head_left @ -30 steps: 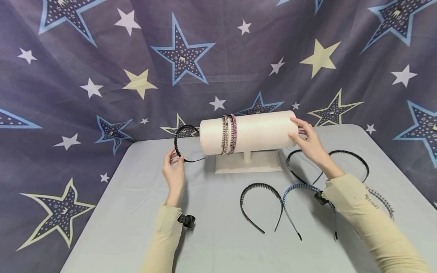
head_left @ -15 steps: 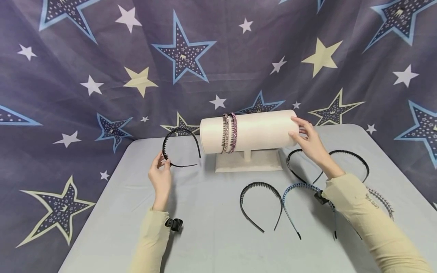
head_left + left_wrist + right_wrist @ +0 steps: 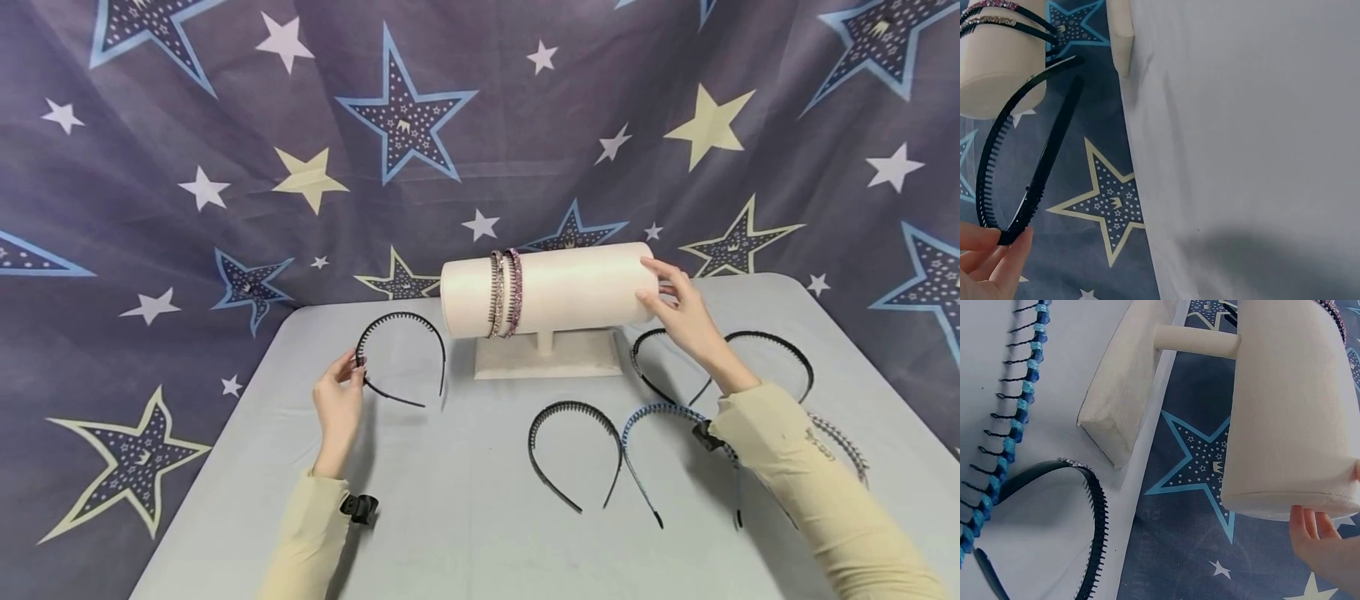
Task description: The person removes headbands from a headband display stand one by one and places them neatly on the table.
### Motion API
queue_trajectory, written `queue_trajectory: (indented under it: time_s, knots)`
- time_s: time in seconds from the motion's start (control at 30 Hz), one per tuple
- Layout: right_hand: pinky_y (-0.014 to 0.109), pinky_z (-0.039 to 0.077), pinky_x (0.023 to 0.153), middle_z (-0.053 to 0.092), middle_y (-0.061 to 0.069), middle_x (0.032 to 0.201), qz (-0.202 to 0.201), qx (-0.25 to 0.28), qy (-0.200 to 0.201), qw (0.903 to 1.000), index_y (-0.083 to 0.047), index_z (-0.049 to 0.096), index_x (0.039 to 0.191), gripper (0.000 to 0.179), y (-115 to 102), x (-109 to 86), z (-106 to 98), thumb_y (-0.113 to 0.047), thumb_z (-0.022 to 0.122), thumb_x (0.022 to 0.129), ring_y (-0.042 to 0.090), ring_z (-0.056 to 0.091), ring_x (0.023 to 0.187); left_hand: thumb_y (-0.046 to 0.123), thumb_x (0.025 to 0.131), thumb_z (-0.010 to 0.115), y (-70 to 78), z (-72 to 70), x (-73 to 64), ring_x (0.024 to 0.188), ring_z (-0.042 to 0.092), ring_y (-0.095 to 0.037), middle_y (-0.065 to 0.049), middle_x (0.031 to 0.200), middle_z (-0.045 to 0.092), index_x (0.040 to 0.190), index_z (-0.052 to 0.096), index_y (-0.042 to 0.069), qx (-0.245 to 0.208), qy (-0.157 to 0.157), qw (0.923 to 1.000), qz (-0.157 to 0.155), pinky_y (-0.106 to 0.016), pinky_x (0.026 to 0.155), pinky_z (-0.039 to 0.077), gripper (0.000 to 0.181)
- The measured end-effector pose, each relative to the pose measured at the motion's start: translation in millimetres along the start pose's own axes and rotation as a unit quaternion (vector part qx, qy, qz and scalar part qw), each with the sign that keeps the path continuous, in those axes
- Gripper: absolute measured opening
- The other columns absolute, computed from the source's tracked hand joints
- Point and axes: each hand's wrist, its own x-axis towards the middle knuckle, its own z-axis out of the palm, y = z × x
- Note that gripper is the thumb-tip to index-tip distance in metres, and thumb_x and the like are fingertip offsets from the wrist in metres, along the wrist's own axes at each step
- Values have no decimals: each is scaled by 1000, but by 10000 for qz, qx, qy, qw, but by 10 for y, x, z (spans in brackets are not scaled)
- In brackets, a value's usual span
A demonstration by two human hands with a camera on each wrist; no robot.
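Left of the cylindrical display stand (image 3: 581,287), your left hand (image 3: 339,408) pinches 1 black toothed headband (image 3: 402,315); your right hand (image 3: 681,323), well apart, grips the stand's right end.

Beige sleeves (image 3: 306,533) bear black wrist cameras (image 3: 360,508) and, on the right, perhaps lettering (image 3: 819,443).

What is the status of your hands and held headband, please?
Left hand: pinching black headband, apart from cylinder. Right hand: touching cylinder's right end. Nothing visible between headband and cylinder.
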Motion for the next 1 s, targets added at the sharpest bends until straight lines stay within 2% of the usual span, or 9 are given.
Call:
queue_trajectory:
  time_s: [0.33, 0.53, 0.77, 1.0]
  knots:
    - [15, 37, 75, 32, 27, 122, -28, -7, -57, 10000, 4, 32, 132, 46, -320, -73, -8, -3, 47, 90, 36, 39, 105, -7, 79, 53, -48, -69, -29, 77, 62, -29, -21, 88, 65, 107, 61, -6, 568, -841, 9946, 199, -1, 54, 38, 28]
    - [12, 37, 73, 33, 28, 122, -63, -10, -69, 10000, 4, 32, 132, 46, -326, -78, -1, -2, 47, 89, 39, 39, 106, -8, 79, 53, -59, -57, -75, 77, 62, -31, -22, 89, 65, 107, 60, -8, 797, -1368, 9870, 289, -7, 55, 42, 29]
    - [12, 36, 74, 33, 28, 123, -79, 9, -34, 10000, 5, 33, 132, 46, -304, -85, -1, -1, 47, 89, 38, 39, 106, -10, 76, 53, -58, 19, -156, 72, 62, -28, -20, 84, 66, 104, 62, -7, 983, -1842, 9761, 602, -22, 58, 48, 29]
    - [13, 37, 75, 32, 28, 123, -77, 10, -56, 10000, 5, 32, 132, 46, -315, -80, -3, -2, 47, 89, 37, 39, 106, -12, 73, 52, -36, 102, -211, 67, 62, -26, -19, 80, 66, 101, 63, -8, 908, -2200, 9692, 628, -19, 54, 46, 31]
